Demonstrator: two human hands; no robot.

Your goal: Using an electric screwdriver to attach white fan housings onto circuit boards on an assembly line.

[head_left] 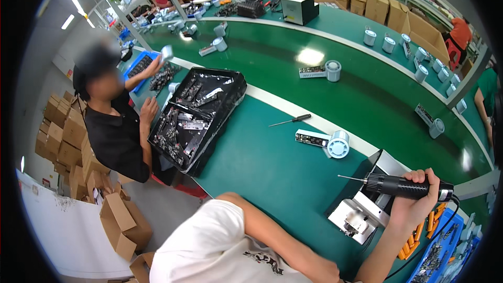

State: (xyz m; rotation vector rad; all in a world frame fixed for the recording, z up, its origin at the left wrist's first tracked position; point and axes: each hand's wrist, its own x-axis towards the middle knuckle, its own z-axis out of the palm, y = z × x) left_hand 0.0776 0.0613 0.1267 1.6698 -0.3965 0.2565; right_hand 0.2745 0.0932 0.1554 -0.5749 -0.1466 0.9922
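The right hand is wrapping its fingers tight around a black electric screwdriver, holding it level with the bit pointing left, just above the metal fixture, seemingly ready for driving. The left hand is lying at the lower edge on the green bench; I cannot tell its grip.

Your right hand is closed around a black electric screwdriver, held level with its bit pointing left. Just below it, a small metal fixture sits on the green table. Your left hand is hidden at the lower edge; only the forearm shows. A white round part and a hand screwdriver lie further out. A co-worker sits beside a black tray.
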